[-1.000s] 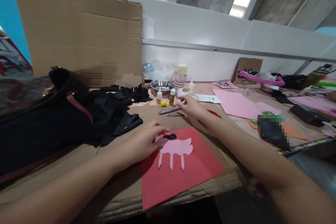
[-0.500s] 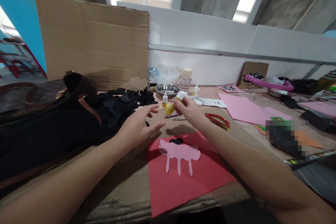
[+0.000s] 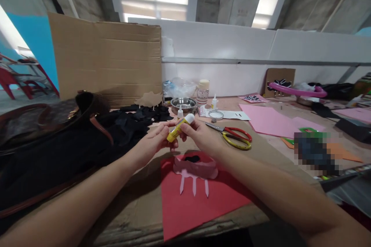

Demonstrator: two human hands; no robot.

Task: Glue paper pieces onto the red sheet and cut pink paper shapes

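A yellow glue stick with a white cap (image 3: 180, 127) is held tilted above the work. My right hand (image 3: 199, 133) grips it near the cap end. Around its yellow lower end, my left hand (image 3: 158, 139) has its fingers closed. Below both hands lies a sheet of red paper (image 3: 188, 216). On it rests a pink paper cutout (image 3: 195, 170) with a wavy edge and three pointed strips hanging down. A small black piece (image 3: 192, 159) sits at the cutout's upper part. Part of the red sheet is hidden by my right forearm.
Scissors with red and yellow handles (image 3: 237, 139) lie right of my hands. Behind stand a metal bowl (image 3: 183, 104) and small white glue bottles (image 3: 214, 102). Black scraps (image 3: 136, 117) and a bag (image 3: 58, 154) fill the left. Pink sheets (image 3: 266, 119) lie at right.
My left hand was open and apart; it has moved in and closed on the glue stick. My right hand has brought the stick slightly left and down. The view has tilted up a little.
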